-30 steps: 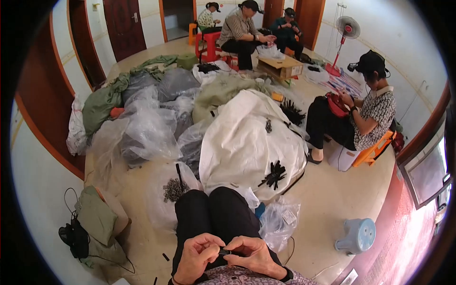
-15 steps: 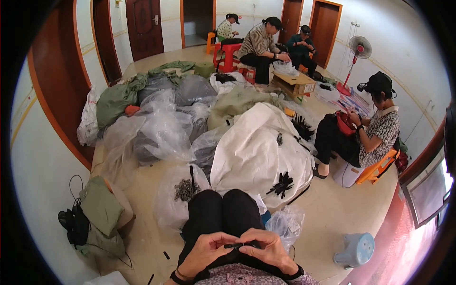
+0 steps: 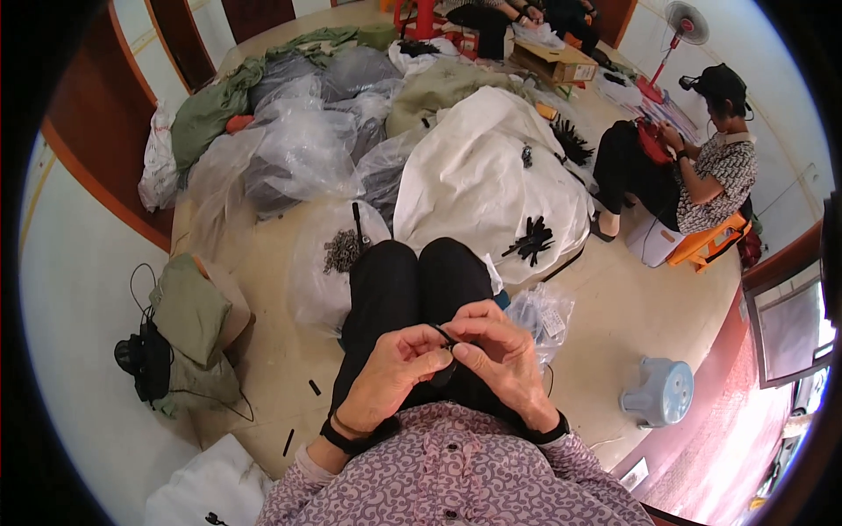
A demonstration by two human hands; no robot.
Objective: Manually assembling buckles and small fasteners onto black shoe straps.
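Over my lap, my left hand (image 3: 395, 373) and my right hand (image 3: 500, 358) meet fingertip to fingertip, both pinching a small black strip (image 3: 443, 334) that looks bent into a loop. Most of it is hidden by my fingers. Just past my knees to the left, small metal fittings (image 3: 340, 252) lie heaped on a clear plastic bag (image 3: 311, 294), with one black strip (image 3: 358, 226) upright beside them. Past my right knee, a bunch of black strips (image 3: 531, 242) rests on a white woven sack (image 3: 460, 180).
Clear and green bags (image 3: 298, 158) fill the middle floor. A co-worker (image 3: 715, 171) sits at the right, others farther back near a cardboard box (image 3: 554, 64). A blue stool (image 3: 660, 392) stands to my right; a green cushion (image 3: 193, 307) lies left. Two black strips (image 3: 314, 387) lie on the floor.
My view has tipped downward, so everything sits higher in it. The black piece, straight and level between my hands before, now appears curved, with my fingertips closer together.
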